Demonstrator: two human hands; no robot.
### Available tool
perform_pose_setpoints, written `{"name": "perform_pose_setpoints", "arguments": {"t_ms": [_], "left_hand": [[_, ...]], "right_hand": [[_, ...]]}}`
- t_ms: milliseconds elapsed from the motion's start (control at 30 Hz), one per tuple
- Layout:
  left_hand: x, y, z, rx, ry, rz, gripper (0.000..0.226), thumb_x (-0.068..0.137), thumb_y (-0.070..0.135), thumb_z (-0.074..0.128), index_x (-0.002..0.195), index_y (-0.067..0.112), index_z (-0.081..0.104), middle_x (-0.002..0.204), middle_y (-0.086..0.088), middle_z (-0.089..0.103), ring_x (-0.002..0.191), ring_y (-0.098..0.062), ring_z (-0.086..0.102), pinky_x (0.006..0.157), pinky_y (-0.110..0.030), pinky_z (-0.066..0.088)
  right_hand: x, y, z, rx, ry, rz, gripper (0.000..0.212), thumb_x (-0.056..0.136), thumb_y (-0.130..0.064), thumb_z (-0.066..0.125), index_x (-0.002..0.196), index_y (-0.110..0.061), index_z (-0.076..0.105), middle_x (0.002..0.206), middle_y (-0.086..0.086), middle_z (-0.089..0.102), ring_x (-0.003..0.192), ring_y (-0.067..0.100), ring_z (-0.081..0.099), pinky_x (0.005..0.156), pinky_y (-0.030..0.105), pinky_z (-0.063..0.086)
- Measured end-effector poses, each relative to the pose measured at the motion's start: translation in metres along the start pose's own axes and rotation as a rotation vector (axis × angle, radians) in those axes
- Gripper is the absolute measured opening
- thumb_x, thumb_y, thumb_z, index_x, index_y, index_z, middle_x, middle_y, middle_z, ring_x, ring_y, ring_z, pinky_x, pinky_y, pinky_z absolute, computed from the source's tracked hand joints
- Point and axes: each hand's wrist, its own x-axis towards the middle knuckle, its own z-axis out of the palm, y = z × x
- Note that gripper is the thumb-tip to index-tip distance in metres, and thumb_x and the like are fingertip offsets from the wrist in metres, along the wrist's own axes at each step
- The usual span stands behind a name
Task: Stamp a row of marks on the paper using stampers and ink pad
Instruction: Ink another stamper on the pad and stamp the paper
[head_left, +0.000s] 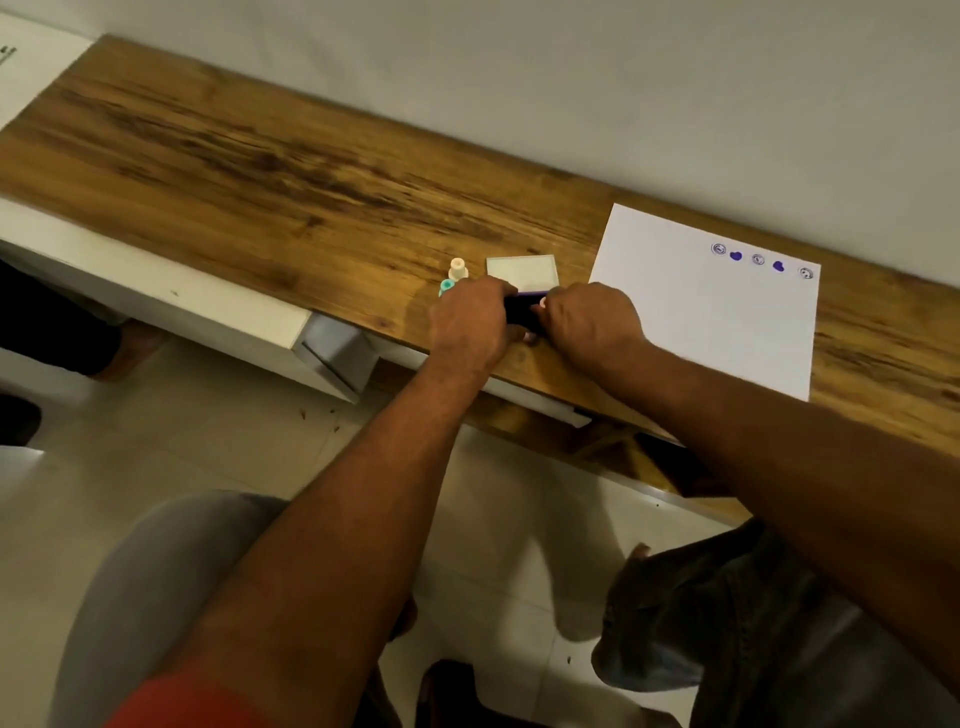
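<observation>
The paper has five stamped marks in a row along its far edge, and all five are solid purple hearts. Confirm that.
Not all. The head view shows five marks along the far edge of the paper, but only two are solid purple hearts; the other three are outlined circles, alternating with the hearts.

Both forearms extended — left hand (470, 322) and right hand (592, 322) curled, knuckles up, nearly touching.

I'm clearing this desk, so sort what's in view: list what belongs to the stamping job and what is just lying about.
Belongs to the job:
- paper with a row of five stamped marks
- dark ink pad, held between left hand and right hand
- clear lid
- cream stamper and teal stamper

Lying about:
- dark cloth on the lap
- white cabinet
</observation>
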Motion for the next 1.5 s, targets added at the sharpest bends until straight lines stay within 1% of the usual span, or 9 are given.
{"name": "perform_pose_setpoints", "arguments": {"t_ms": [200, 433, 600, 733, 900, 1033, 1133, 1267, 1500], "left_hand": [[-0.001, 0.003, 0.0, -0.002, -0.003, -0.01, 0.06, 0.086, 0.047, 0.084, 0.141, 0.033, 0.065, 0.128, -0.002, 0.073, 0.118, -0.024, 0.067, 0.096, -0.042, 0.057], [0.005, 0.007, -0.003, 0.01, -0.042, -0.024, 0.068, 0.074, 0.054, 0.091, 0.134, 0.031, 0.068, 0.123, -0.002, 0.074, 0.115, -0.024, 0.068, 0.088, -0.037, 0.052], [0.013, 0.009, -0.006, 0.015, -0.049, -0.04, 0.071, 0.063, 0.056, 0.096, 0.126, 0.033, 0.071, 0.119, 0.0, 0.075, 0.111, -0.023, 0.069, 0.086, -0.035, 0.053], [0.018, 0.029, -0.003, -0.036, -0.004, 0.014, 0.082, 0.065, 0.057, 0.095, 0.137, 0.035, 0.064, 0.124, 0.002, 0.073, 0.115, -0.02, 0.067, 0.087, -0.035, 0.054], [0.029, 0.071, 0.007, -0.007, 0.081, 0.159, 0.07, 0.078, 0.071, 0.079, 0.137, 0.037, 0.064, 0.111, 0.007, 0.076, 0.11, -0.018, 0.068, 0.08, -0.033, 0.047], [0.051, 0.117, 0.028, 0.012, 0.03, 0.263, 0.075, 0.087, 0.076, 0.066, 0.147, 0.033, 0.056, 0.122, 0.004, 0.074, 0.122, -0.02, 0.064, 0.09, -0.036, 0.049], [0.063, 0.134, 0.048, 0.078, -0.002, 0.29, 0.086, 0.089, 0.081, 0.055, 0.159, 0.032, 0.041, 0.131, -0.001, 0.07, 0.122, -0.026, 0.065, 0.093, -0.041, 0.054], [0.073, 0.144, 0.07, 0.175, 0.019, 0.318, 0.096, 0.084, 0.092, 0.045, 0.163, 0.039, 0.03, 0.126, 0.002, 0.072, 0.111, -0.026, 0.068, 0.072, -0.036, 0.043], [0.084, 0.143, 0.087, 0.128, -0.065, 0.278, 0.109, 0.074, 0.096, 0.054, 0.164, 0.04, 0.03, 0.148, 0.0, 0.062, 0.128, -0.028, 0.062, 0.096, -0.04, 0.052]], "right_hand": [[-0.002, 0.002, -0.005, -0.058, -0.01, -0.034, 0.037, 0.104, -0.04, 0.057, 0.124, -0.01, 0.066, 0.111, 0.012, 0.072, 0.095, 0.029, 0.07, 0.074, 0.033, 0.048], [-0.002, 0.005, -0.005, -0.052, 0.021, -0.086, 0.036, 0.104, -0.041, 0.056, 0.122, -0.011, 0.067, 0.106, 0.01, 0.072, 0.089, 0.026, 0.069, 0.069, 0.031, 0.047], [-0.002, 0.029, -0.013, 0.337, 0.063, -0.082, 0.052, 0.107, -0.053, 0.041, 0.111, -0.011, 0.07, 0.097, 0.01, 0.072, 0.086, 0.025, 0.067, 0.074, 0.034, 0.051], [-0.006, 0.078, -0.015, 0.582, 0.271, 0.036, 0.058, 0.108, -0.055, 0.036, 0.092, -0.012, 0.071, 0.081, 0.006, 0.069, 0.074, 0.022, 0.061, 0.068, 0.03, 0.037], [-0.003, 0.133, -0.012, 0.558, 0.274, 0.137, 0.058, 0.107, -0.052, 0.042, 0.082, -0.008, 0.07, 0.076, 0.012, 0.067, 0.075, 0.03, 0.061, 0.066, 0.034, 0.037], [-0.001, 0.192, -0.004, 0.553, 0.283, 0.249, 0.053, 0.106, -0.049, 0.042, 0.094, -0.01, 0.076, 0.088, 0.019, 0.072, 0.088, 0.037, 0.065, 0.078, 0.042, 0.051], [0.008, 0.22, 0.005, 0.522, 0.279, 0.316, 0.052, 0.105, -0.049, 0.042, 0.1, -0.012, 0.078, 0.094, 0.022, 0.073, 0.093, 0.041, 0.065, 0.077, 0.041, 0.051], [0.025, 0.242, 0.017, 0.578, 0.284, 0.336, 0.051, 0.107, -0.048, 0.038, 0.1, -0.017, 0.079, 0.095, 0.015, 0.076, 0.097, 0.038, 0.066, 0.074, 0.031, 0.041], [0.044, 0.252, 0.025, 0.605, 0.24, 0.281, 0.049, 0.105, -0.048, 0.039, 0.098, -0.022, 0.079, 0.094, 0.008, 0.078, 0.096, 0.032, 0.067, 0.074, 0.028, 0.036]]}}
